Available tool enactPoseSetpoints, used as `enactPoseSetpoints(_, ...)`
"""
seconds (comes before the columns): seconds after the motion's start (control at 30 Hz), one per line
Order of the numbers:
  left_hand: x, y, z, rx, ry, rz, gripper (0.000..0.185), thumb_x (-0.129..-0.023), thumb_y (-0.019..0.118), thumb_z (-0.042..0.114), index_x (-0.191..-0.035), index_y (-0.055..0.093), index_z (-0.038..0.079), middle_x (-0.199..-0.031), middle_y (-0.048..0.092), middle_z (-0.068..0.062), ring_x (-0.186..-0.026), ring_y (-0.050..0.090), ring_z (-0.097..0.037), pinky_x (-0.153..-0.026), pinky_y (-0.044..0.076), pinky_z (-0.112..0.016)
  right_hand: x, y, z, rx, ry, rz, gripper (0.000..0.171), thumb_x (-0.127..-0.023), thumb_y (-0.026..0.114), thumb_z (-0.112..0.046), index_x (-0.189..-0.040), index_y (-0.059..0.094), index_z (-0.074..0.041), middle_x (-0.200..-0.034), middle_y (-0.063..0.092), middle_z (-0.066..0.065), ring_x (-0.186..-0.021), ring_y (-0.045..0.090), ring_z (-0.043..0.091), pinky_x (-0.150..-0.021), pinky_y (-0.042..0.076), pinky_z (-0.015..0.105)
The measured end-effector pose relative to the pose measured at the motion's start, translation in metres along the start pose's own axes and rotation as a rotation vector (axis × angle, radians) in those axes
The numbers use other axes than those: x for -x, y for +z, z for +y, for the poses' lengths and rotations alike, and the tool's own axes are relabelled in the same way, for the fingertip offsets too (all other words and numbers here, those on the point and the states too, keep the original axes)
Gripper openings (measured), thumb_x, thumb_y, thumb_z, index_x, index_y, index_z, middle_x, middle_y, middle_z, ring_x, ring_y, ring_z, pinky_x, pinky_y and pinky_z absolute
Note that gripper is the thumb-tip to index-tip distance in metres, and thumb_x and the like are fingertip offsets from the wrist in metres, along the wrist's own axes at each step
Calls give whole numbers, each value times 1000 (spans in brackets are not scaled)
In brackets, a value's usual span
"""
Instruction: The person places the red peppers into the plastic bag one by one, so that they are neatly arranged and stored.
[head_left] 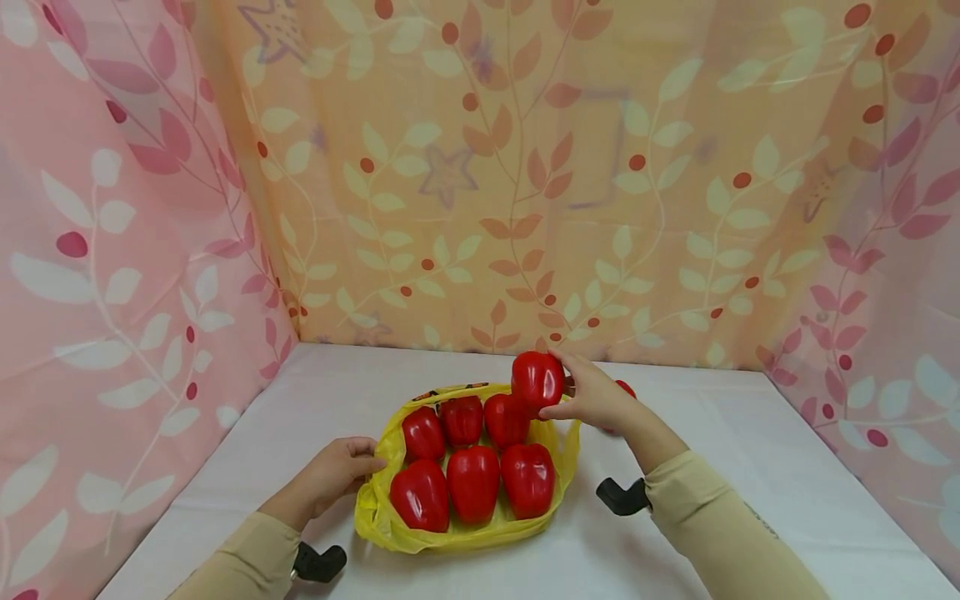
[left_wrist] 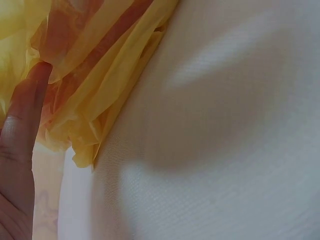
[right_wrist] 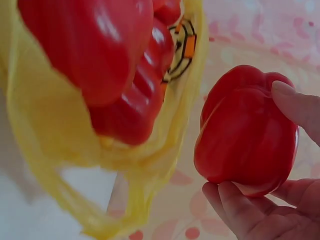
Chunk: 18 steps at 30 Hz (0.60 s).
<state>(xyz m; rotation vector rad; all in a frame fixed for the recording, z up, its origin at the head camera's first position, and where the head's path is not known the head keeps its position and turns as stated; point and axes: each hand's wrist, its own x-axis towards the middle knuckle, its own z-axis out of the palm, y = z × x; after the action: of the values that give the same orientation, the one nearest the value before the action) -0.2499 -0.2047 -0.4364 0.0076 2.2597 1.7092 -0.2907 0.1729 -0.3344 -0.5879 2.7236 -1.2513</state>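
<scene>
A yellow plastic bag (head_left: 390, 517) lies open on the white table (head_left: 750, 467) with several red bell peppers (head_left: 472, 482) inside. My left hand (head_left: 366, 463) holds the bag's left edge; in the left wrist view one finger (left_wrist: 22, 135) lies against the yellow film (left_wrist: 100, 75). My right hand (head_left: 557, 386) grips another red pepper (head_left: 536, 379) between thumb and fingers, just above the bag's back right corner. The right wrist view shows this pepper (right_wrist: 245, 132) held beside the bag (right_wrist: 55, 125), clear of the peppers in it (right_wrist: 90, 45).
Part of one more red object (head_left: 627, 387) shows on the table behind my right hand. Leaf-patterned curtains (head_left: 525, 183) close in the table at the back and both sides. Black wrist mounts (head_left: 621, 497) sit on both forearms.
</scene>
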Motion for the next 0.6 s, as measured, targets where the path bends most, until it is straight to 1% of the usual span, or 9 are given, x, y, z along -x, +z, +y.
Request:
enactPoseSetpoints(0.1,0,0,0,-1,-3,4,33,-83,66,25,-105,60,1,-94,63,-7,-78,58,-20,-74,54,-33,-4,7,-7,5,-2,-16,98,-65,83,-24,-144,25,-15,-133,38,8,-116,48,27,-87,48,40)
enactPoseSetpoints(0.2,0,1,1,0,-3,4,33,-83,66,26,-104,60,1,-94,63,-7,-78,58,-20,-74,54,-33,-7,14,-15,45,-30,-33,97,-65,82,-26,-143,25,-14,-132,39,8,-114,49,26,-87,48,40)
enactPoseSetpoints(0.3,1,1,0,-1,3,1,34,-82,66,26,-103,61,0,-93,63,-7,-78,58,-20,-74,54,-33,-11,22,-22,57,-51,-52,94,-65,82,-26,-142,28,-16,-131,41,6,-113,49,25,-84,50,39)
enactPoseSetpoints(0.47,0,-1,-1,2,14,-7,33,-82,66,27,-102,61,1,-93,63,-7,-78,58,-20,-74,54,-32,-14,38,-31,135,-55,-79,92,-66,81,-31,-141,30,-18,-131,42,2,-113,46,21,-82,51,36)
enactPoseSetpoints(0.6,-1,-1,-3,6,26,-18,33,-83,66,27,-103,61,1,-94,63,-7,-78,58,-20,-74,54,-32,-16,51,-37,181,-51,-113,93,-65,81,-35,-142,30,-19,-134,41,3,-116,43,22,-82,51,39)
